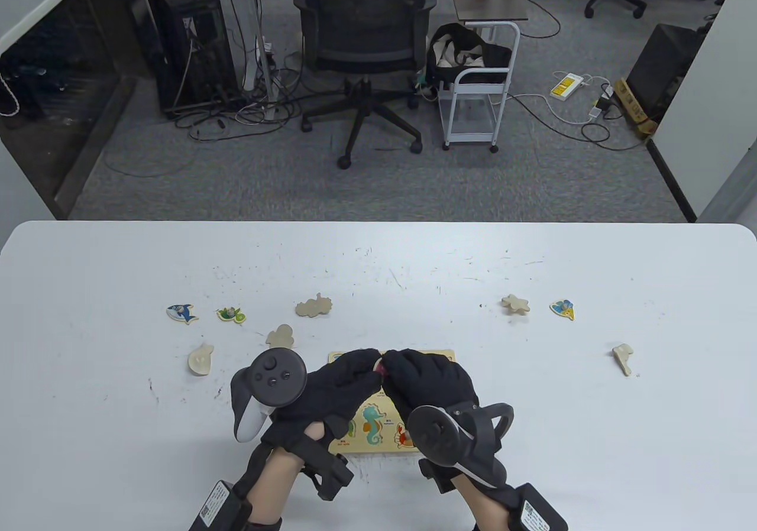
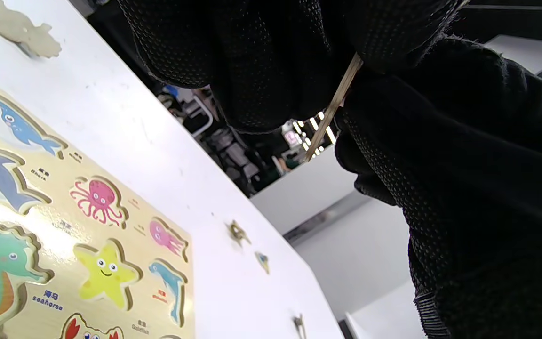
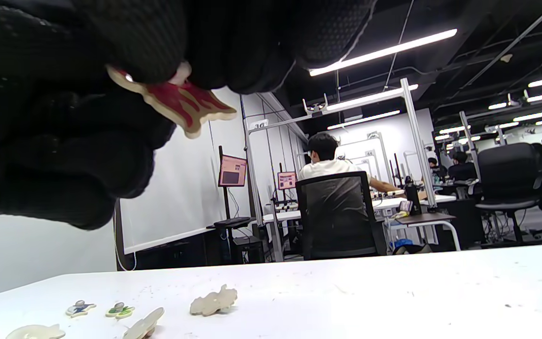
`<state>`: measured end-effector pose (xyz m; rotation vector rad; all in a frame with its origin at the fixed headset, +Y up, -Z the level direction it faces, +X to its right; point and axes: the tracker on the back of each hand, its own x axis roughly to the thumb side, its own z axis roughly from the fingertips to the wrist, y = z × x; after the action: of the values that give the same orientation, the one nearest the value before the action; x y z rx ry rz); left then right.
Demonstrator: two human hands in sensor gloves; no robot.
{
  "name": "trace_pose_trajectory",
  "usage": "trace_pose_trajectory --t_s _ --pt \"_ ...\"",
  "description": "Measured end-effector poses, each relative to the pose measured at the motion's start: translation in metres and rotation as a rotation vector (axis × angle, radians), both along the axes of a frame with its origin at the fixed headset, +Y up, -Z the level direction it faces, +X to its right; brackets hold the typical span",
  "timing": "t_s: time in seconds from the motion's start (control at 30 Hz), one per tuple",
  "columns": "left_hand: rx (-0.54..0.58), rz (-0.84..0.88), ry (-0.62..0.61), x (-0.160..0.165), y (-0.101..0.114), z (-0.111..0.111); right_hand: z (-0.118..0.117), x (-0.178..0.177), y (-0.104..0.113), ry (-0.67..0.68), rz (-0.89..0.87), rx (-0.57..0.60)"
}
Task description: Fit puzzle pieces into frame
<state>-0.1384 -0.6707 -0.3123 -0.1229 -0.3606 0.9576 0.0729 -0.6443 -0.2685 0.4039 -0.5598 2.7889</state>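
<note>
both hands meet above the puzzle frame (image 1: 440,355), at its 12 o'clock edge. left hand (image 1: 343,386) and right hand (image 1: 429,380) each pinch the red octopus piece (image 3: 184,106), fingers closed on it, held off the board. step looks like orienting the piece. next: line it up with the octopus cutout (image 2: 97,200), then press in.
</note>
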Motion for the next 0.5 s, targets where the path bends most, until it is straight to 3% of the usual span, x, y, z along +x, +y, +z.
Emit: trace_pose_trajectory --t_s 0.13,0.23,0.43,0.5 --pt "0.075 -0.08 0.044 -0.002 0.006 0.002 -0.004 0.005 0.0 0.0 -0.02 -0.026" --pt "0.24 -0.291 0.172 -0.007 0.017 0.008 -0.006 0.009 0.0 -0.01 -0.019 -0.042" --pt "0.459 -0.64 0.35 -0.013 0.032 0.015 -0.015 0.02 -0.001 -0.059 0.04 -0.053" --pt "0.482 -0.751 0.383 -0.015 0.034 0.015 -0.018 0.023 -0.002 -0.078 0.069 -0.062"
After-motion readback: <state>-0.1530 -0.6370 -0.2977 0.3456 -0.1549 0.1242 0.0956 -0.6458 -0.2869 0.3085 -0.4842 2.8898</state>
